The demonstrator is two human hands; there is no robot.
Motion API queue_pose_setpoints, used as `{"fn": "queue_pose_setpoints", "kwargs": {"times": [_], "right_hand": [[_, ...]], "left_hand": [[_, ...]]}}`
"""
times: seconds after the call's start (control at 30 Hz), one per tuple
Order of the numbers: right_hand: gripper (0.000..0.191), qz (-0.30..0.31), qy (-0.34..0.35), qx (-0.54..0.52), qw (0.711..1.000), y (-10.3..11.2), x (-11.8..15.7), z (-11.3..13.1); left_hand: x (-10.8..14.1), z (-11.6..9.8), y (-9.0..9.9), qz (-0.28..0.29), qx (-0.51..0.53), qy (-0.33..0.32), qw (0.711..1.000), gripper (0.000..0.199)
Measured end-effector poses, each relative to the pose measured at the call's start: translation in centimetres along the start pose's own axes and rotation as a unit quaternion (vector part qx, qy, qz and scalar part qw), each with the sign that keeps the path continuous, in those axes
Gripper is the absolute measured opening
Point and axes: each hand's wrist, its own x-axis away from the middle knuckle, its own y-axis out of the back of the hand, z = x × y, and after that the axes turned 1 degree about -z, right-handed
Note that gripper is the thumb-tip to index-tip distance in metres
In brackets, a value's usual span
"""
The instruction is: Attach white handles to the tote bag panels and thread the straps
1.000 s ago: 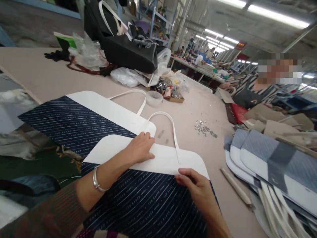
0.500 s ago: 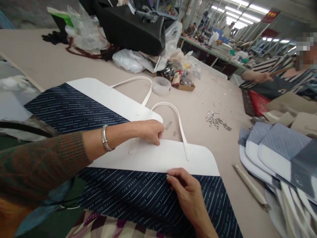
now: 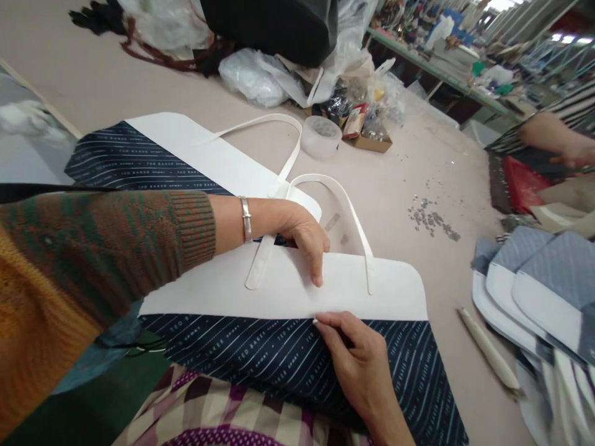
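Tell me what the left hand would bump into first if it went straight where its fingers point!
Pointing down, the left hand would probably meet the white top band of the nearer striped bag first. A fingertip may already touch it; that gap is hard to judge.

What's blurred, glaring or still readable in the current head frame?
Head view, right edge: the co-worker's hand is blurred; head view, top right: ceiling lights glare; head view, lower right: loose straps look soft; head view, centre: the nearer bag is sharp enough to read its lettering.
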Motion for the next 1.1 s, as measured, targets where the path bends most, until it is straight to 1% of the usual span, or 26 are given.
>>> {"fn": "queue_pose_setpoints", "kwargs": {"times": [0.07,0.2,0.27,0.4,0.5,0.6,0.8,0.97,1.03,1.1], "right_hand": [[0.015,0.001,0.014,0.01,1.0,-0.1,-0.1,0.1],[0.015,0.003,0.033,0.027,0.999,-0.2,-0.3,0.1],[0.015,0.004,0.043,0.035,0.998,-0.2,-0.4,0.0],[0.013,-0.002,0.056,0.038,0.998,0.0,-0.5,0.0],[0.006,-0.021,0.02,0.043,0.999,0.1,-0.6,0.0],[0.008,-0.025,-0.008,0.053,0.998,0.2,-0.6,0.1],[0.015,-0.03,0.032,0.1,0.994,-0.2,-0.6,0.4],[0.017,-0.057,0.064,0.157,0.984,-0.8,-0.5,0.7],[0.016,-0.063,0.066,0.152,0.984,-0.8,-0.6,0.6],[0.014,-0.049,0.056,0.125,0.989,-0.6,-0.7,0.3]], "left_hand": [[-0.7,0.5,0.0,0.042,0.033,-0.02,0.998,0.028],[-1.4,1.2,-0.2,0.063,0.061,-0.008,0.996,0.03],[-1.4,1.4,-0.3,0.065,0.078,-0.003,0.995,0.031],[-1.3,1.8,-0.6,0.061,0.118,-0.011,0.991,0.025],[-1.5,2.1,-0.7,0.058,0.133,-0.008,0.989,0.024],[-1.6,2.2,-0.7,0.061,0.153,-0.005,0.986,0.023],[-1.4,2.1,-1.0,0.048,0.158,-0.019,0.986,0.021],[-1.5,2.1,-1.2,0.066,0.173,-0.017,0.983,0.024],[-1.6,2.1,-1.1,0.07,0.173,-0.015,0.982,0.025],[-1.6,2.1,-0.9,0.069,0.173,-0.011,0.982,0.026]]}}
